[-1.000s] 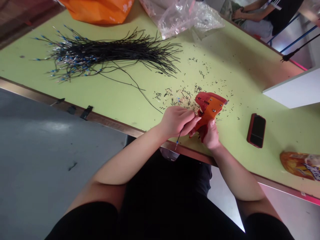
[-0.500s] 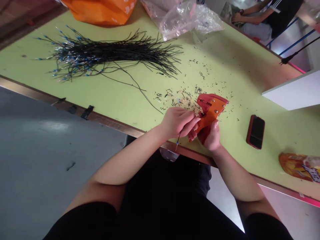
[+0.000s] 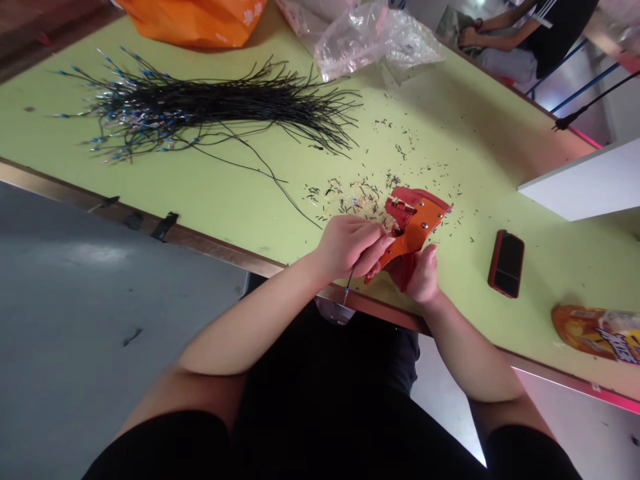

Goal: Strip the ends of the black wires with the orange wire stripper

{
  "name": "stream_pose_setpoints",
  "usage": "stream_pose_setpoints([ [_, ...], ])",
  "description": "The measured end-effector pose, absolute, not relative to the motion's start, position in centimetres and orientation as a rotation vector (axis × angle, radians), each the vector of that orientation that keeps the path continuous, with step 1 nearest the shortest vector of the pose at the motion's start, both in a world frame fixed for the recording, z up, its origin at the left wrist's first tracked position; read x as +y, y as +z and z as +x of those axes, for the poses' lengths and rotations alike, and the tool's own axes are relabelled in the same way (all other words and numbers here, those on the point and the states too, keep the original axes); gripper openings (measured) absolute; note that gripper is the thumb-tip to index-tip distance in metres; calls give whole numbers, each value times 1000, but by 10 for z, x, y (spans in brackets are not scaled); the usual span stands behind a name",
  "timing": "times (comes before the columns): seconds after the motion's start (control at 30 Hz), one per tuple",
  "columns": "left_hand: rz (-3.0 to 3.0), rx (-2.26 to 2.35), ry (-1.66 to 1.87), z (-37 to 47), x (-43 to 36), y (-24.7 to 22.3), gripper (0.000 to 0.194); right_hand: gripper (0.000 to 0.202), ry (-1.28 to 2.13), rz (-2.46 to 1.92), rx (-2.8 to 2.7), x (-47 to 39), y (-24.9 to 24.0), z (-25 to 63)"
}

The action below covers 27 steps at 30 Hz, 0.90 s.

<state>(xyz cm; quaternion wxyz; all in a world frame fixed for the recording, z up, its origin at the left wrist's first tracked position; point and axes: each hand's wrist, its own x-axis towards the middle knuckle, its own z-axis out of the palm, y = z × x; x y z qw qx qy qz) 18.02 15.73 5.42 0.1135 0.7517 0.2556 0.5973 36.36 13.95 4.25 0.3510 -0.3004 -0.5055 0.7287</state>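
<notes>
My right hand (image 3: 423, 275) is wrapped round the handles of a red and orange wire stripper (image 3: 419, 225), thumb along its side. The tool's jaws point away from me and stand apart. Close by its jaw side, my left hand (image 3: 350, 245) pinches a short black wire (image 3: 351, 276). A blue-collared metal end hangs below the left fist, over the table edge; the wire's other end is hidden between the fingers and the tool. Beyond the hands, small wire offcuts (image 3: 367, 200) lie scattered. A large bundle of black wires (image 3: 225, 103) with blue-collared ends rests at the far left.
On the green table (image 3: 480, 160) lie a phone (image 3: 507, 264) and an orange snack package (image 3: 590, 332) to the right. A white panel (image 3: 580, 180) stands nearby. An orange bag (image 3: 195, 23) and clear plastic bags (image 3: 365, 40) sit at the back. Another person (image 3: 525, 40) sits beyond.
The wire stripper's jaws have parted and its handles have spread. My left hand still pinches the wire beside it. The whole view has shifted slightly.
</notes>
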Motion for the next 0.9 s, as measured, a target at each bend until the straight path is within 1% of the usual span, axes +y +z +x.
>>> stream_pose_setpoints([
  [0.2, 2148, 800, 1759, 179, 156, 55, 32, 92, 1878, -752, -1283, 140, 37, 366],
  [0.3, 2201, 834, 1714, 179, 156, 54, 35, 92, 1871, -782, -1304, 141, 35, 367],
  [0.43, 2250, 886, 1672, 179, 157, 54, 40, 86, 1820, -776, -1307, 142, 34, 365],
  [0.7, 2238, 793, 1655, 179, 156, 55, 35, 78, 1734, -866, -1259, 141, 34, 364],
  [0.9, 2238, 799, 1679, 180, 157, 53, 33, 80, 1727, -819, -1296, 140, 32, 365],
])
